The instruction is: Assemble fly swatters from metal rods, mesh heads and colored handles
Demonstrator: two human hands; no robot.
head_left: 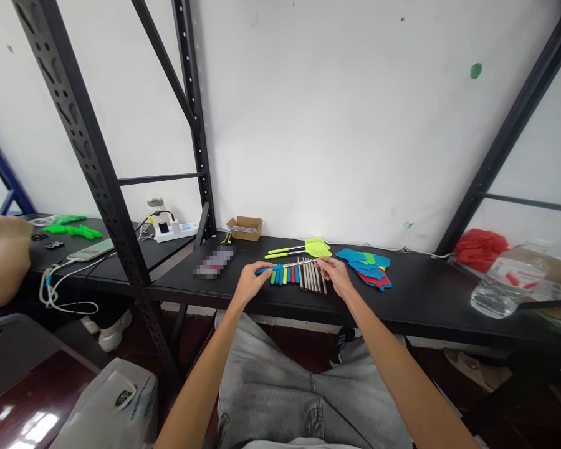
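Note:
My left hand (250, 284) is closed round the blue handle (263, 270) of a fly swatter stick. A thin silver rod (295, 264) runs from that handle across to my right hand (335, 275), whose fingers pinch its far end. Just beneath lies a row of coloured handles (286, 275) in green, blue, yellow and red. Beside them, several loose metal rods (312, 279) lie side by side under my right hand. Behind are yellow-green fly swatters (316, 247) with mesh heads. To the right sits a loose pile of blue, red and green swatter heads (368, 262).
A small open cardboard box (245, 228) stands at the back, near a blurred-out flat item (215, 260). Black rack posts (88, 156) flank the bench (430, 290). On the right are a clear plastic bottle (500, 293) and a red bag (481, 248). Another person's arm (9, 262) shows at left.

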